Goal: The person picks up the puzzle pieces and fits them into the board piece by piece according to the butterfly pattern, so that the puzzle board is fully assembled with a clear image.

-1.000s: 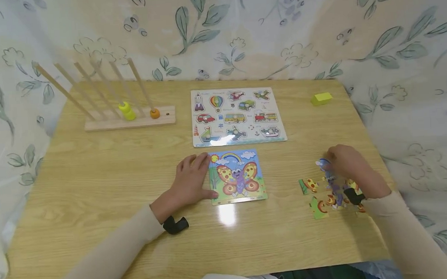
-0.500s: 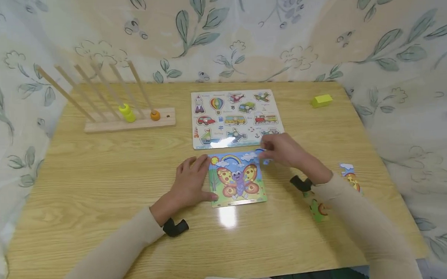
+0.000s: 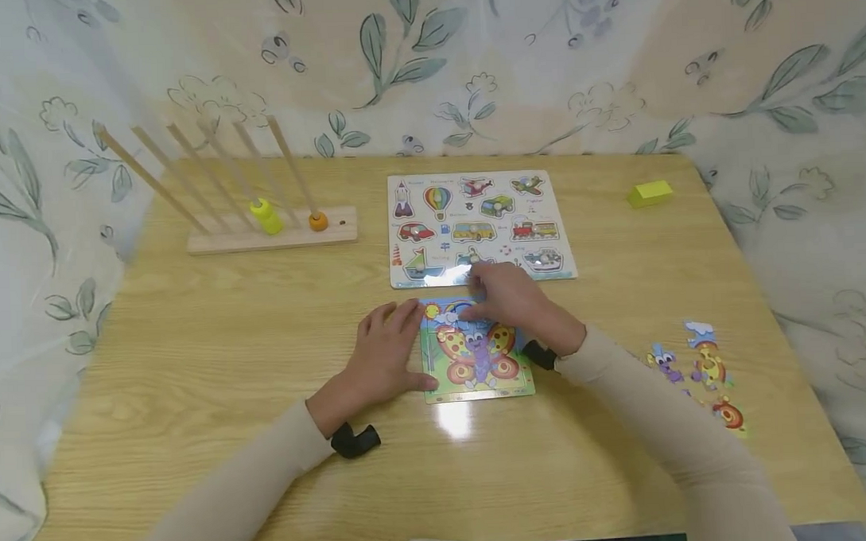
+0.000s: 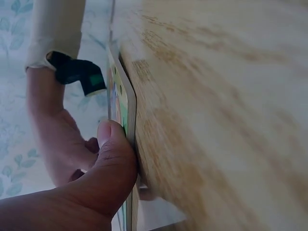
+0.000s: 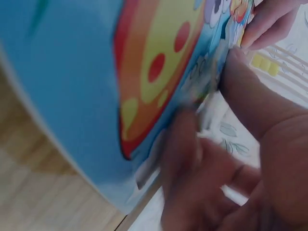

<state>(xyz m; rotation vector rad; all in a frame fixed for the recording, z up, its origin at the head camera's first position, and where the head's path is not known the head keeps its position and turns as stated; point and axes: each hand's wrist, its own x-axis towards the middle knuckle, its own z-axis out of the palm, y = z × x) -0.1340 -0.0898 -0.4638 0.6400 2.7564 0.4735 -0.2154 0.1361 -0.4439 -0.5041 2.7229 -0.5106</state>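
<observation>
A square butterfly puzzle board (image 3: 481, 368) lies on a wooden table (image 3: 268, 483) in front of the person, between the two hands. The left hand (image 3: 387, 353) is spread along its left side, fingers at the upper corner, thumb on the lower one, steadying the board without curling round it. The right hand (image 3: 516, 303) reaches in from the right over the upper part, palm down and forearm slanting, with thumb and fingers drawn together. The right wrist view shows a blurred puzzle piece (image 5: 211, 72) pinched there, which the head view mostly hides. The left wrist view shows the board's thickness edge-on beneath the left thumb. Loose pieces (image 3: 708, 366) lie well to the right.
</observation>
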